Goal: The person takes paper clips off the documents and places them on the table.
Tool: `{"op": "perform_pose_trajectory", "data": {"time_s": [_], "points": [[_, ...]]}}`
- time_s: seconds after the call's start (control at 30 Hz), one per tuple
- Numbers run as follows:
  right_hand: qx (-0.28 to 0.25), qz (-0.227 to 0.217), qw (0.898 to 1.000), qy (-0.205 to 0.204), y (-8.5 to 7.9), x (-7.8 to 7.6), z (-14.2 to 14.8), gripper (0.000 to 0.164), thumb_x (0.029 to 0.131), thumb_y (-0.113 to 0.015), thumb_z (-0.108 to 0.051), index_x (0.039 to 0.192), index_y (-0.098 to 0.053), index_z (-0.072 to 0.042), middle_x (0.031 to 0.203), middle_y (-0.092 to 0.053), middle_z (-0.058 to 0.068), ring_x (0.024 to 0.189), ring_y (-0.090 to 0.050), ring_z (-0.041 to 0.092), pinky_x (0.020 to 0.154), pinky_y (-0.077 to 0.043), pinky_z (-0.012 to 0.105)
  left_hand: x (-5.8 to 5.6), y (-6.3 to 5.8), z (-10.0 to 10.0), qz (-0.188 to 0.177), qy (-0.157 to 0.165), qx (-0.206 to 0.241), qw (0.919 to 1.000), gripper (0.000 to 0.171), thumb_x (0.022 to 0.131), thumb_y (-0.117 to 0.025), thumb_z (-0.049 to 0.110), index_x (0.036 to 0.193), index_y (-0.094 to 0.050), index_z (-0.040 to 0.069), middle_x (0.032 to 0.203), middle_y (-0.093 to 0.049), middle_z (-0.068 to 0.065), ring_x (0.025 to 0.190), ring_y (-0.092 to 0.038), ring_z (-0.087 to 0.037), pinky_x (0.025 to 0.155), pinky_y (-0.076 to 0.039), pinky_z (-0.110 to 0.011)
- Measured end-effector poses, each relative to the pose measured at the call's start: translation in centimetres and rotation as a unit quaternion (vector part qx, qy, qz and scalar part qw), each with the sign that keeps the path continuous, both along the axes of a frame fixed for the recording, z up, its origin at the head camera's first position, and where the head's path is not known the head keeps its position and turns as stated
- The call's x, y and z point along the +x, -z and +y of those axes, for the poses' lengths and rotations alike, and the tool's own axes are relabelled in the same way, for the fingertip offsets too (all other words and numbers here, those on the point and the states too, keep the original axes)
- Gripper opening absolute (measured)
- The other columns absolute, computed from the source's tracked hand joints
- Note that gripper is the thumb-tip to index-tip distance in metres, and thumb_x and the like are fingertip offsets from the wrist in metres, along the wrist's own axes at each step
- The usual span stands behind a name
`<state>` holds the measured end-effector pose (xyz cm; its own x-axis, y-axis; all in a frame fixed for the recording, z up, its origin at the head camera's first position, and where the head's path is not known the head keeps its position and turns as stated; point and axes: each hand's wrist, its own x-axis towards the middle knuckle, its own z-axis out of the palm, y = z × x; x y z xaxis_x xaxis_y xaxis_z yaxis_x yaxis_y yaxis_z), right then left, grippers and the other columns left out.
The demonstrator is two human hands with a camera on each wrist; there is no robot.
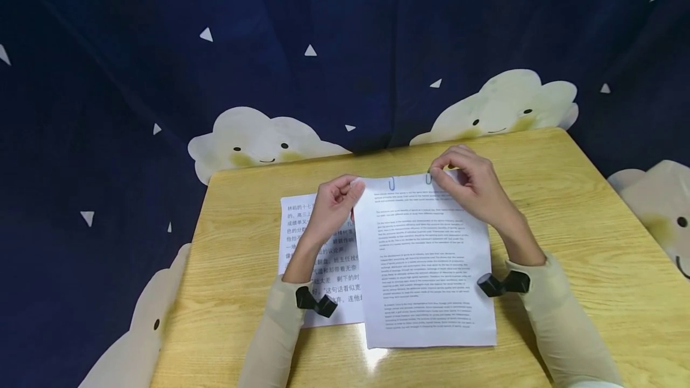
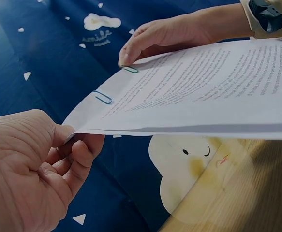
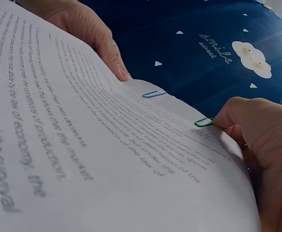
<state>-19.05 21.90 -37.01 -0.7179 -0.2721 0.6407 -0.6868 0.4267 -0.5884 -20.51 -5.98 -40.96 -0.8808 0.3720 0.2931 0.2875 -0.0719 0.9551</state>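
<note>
Printed sheets of paper (image 1: 426,268) with English text are held up by their top edge over the wooden table. My left hand (image 1: 335,202) pinches their top left corner between thumb and fingers; in the left wrist view, layered edges show beside the left hand (image 2: 39,164). A blue paper clip (image 1: 392,183) sits on the top edge, left of a green paper clip (image 1: 428,178). My right hand (image 1: 474,181) pinches the green clip's outer end at the paper edge. In the right wrist view, the thumb of the right hand (image 3: 269,140) covers part of the green clip (image 3: 204,123).
Another sheet with large Chinese characters (image 1: 336,310) lies on the table (image 1: 226,256), partly covered by the left forearm and the held paper. A dark blue curtain (image 1: 345,35) with clouds and triangles hangs behind the table's back edge. Small black devices are strapped at both wrists.
</note>
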Motion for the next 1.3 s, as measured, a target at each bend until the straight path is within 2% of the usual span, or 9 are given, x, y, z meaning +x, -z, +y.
{"op": "perform_pose_trajectory", "data": {"time_s": [0.13,0.37,0.57,0.8,0.93,1.13,1.3], "points": [[-0.01,0.003,1.0,-0.002,-0.6,0.5,-0.4,0.004,0.089,-0.065,0.003,0.089,-0.068,0.001,0.084,-0.062,0.007,0.072,-0.042,0.011,0.06,-0.028,0.022,0.0,0.0,-0.1,0.0,0.002,0.005,1.0,0.019,0.1,-0.053,0.006,0.107,-0.064,-0.007,0.07,-0.062,-0.02,0.047,-0.047,-0.031,0.044,-0.039,-0.026],[-0.015,0.01,1.0,0.0,-0.7,0.5,-0.6,0.012,0.083,-0.066,0.011,0.088,-0.068,0.0,0.083,-0.062,0.006,0.07,-0.041,0.011,0.059,-0.028,0.022,0.0,0.1,0.0,-0.003,0.005,0.011,0.9999,0.019,0.101,-0.052,0.006,0.108,-0.063,-0.007,0.072,-0.063,-0.019,0.051,-0.044,-0.043,0.046,-0.041,-0.021],[-0.019,0.013,1.0,0.003,0.9,-0.7,0.2,0.013,0.083,-0.068,0.008,0.088,-0.069,-0.003,0.084,-0.062,0.003,0.07,-0.042,0.011,0.059,-0.028,0.022,0.0,0.2,0.0,-0.001,0.007,0.013,0.9999,0.02,0.101,-0.052,0.006,0.109,-0.063,-0.008,0.074,-0.064,-0.021,0.052,-0.044,-0.045,0.046,-0.042,-0.021],[-0.025,0.012,1.0,0.004,2.1,-1.3,0.7,0.003,0.088,-0.069,-0.003,0.09,-0.069,-0.001,0.085,-0.063,0.002,0.072,-0.043,0.01,0.061,-0.029,0.022,0.0,0.2,0.0,0.001,0.005,0.01,0.9999,0.019,0.101,-0.052,0.005,0.109,-0.063,-0.008,0.073,-0.063,-0.023,0.049,-0.047,-0.036,0.046,-0.042,-0.021],[-0.029,0.011,1.0,0.002,1.6,-1.0,0.4,0.004,0.086,-0.069,0.002,0.089,-0.069,-0.001,0.085,-0.063,0.003,0.072,-0.043,0.01,0.06,-0.028,0.022,0.0,0.2,0.0,-0.001,0.002,0.009,1.0,0.019,0.101,-0.052,0.006,0.109,-0.063,-0.007,0.074,-0.063,-0.023,0.049,-0.048,-0.035,0.046,-0.042,-0.021],[-0.043,0.022,0.999,-0.004,-0.3,0.2,-0.7,0.012,0.082,-0.066,0.012,0.087,-0.068,0.002,0.081,-0.061,0.008,0.068,-0.04,0.011,0.059,-0.027,0.022,0.1,0.2,0.0,-0.001,0.005,0.01,0.9999,0.02,0.101,-0.052,0.006,0.11,-0.063,-0.007,0.074,-0.063,-0.025,0.053,-0.044,-0.046,0.047,-0.042,-0.021],[-0.052,0.021,0.998,-0.001,-0.6,0.5,-0.8,0.011,0.083,-0.065,0.011,0.088,-0.068,0.002,0.08,-0.06,0.008,0.068,-0.04,0.01,0.059,-0.027,0.022,0.1,0.1,-0.1,0.005,0.005,0.005,1.0,0.02,0.101,-0.052,0.007,0.109,-0.063,-0.007,0.073,-0.061,-0.026,0.051,-0.045,-0.041,0.046,-0.04,-0.024]]}}
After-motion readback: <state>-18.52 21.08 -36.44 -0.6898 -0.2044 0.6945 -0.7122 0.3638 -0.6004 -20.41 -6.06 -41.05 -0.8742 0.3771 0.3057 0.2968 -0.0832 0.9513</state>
